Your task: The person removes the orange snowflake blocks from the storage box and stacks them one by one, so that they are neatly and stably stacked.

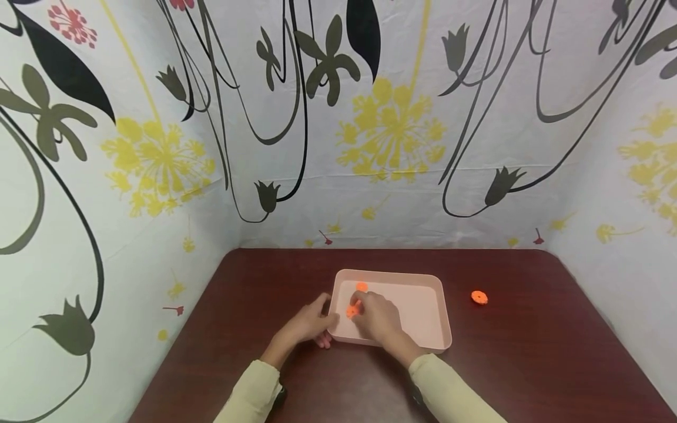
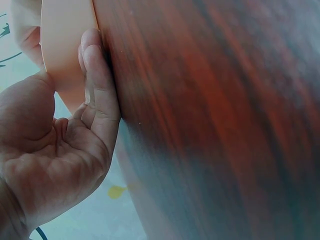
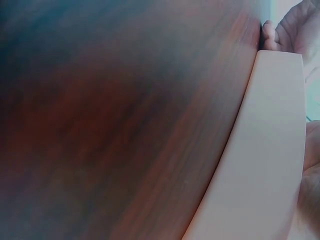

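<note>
A shallow pale-pink tray (image 1: 418,305) lies on the table. My left hand (image 1: 307,322) holds its left end, thumb at the rim and fingers along the outer wall; the left wrist view shows this hand (image 2: 65,145) against the tray wall (image 2: 65,40). Inside the tray's left part, my right hand (image 1: 378,317) has curled fingers and pinches a small orange scalloped disc (image 1: 352,311), partly covered by the fingertips. Another orange disc (image 1: 361,286) lies behind it, near the far rim. At the edge of the right wrist view, only part of the right hand (image 3: 312,150) shows past the tray wall (image 3: 265,135).
One more orange scalloped disc (image 1: 479,298) sits on the dark reddish wooden table (image 1: 508,352), right of the tray. A white cloth with a flower print (image 1: 391,135) hangs behind the table and on both sides.
</note>
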Tool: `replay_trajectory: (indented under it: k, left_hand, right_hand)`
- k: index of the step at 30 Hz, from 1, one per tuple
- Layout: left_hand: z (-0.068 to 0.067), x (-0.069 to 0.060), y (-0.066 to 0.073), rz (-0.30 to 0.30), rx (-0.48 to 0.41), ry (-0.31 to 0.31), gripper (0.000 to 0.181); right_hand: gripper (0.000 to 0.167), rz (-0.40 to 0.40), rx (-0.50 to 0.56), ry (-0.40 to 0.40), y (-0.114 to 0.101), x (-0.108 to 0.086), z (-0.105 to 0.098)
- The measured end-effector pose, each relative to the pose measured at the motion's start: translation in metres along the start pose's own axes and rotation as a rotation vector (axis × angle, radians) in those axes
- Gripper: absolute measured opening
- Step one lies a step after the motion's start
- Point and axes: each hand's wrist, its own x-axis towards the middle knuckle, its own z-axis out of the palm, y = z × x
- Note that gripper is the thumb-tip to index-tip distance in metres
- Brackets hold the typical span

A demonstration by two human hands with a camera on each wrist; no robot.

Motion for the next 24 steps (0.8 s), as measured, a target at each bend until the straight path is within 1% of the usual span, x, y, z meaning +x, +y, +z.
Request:
replay_trajectory:
  k: [6,11,14,16,21,24]
  left_hand:
    - [-0.001,-0.001,-0.002,-0.005,0.01,0.003,0.056]
    - [-0.002,0.0,-0.003,0.002,0.009,0.005,0.054]
    - [-0.003,0.0,-0.003,0.005,0.008,0.004,0.053]
    - [-0.003,0.0,-0.003,0.007,0.004,0.005,0.053]
    - [-0.002,0.002,-0.004,0.016,-0.006,0.007,0.051]
    - [0.0,0.002,-0.005,0.011,-0.001,0.007,0.049]
  right_hand:
    - [0.028,-0.019,0.039,-0.015,0.0,0.0,0.0]
    - [0.027,-0.026,0.135,-0.025,0.003,0.001,0.001]
    - [0.025,-0.012,0.225,-0.047,0.007,0.003,0.003]
    - [0.026,0.012,0.301,-0.064,0.008,0.004,0.002]
    - [0.029,0.111,0.525,-0.09,0.011,0.001,-0.008]
    - [0.03,0.162,0.64,-0.085,0.016,-0.005,-0.018]
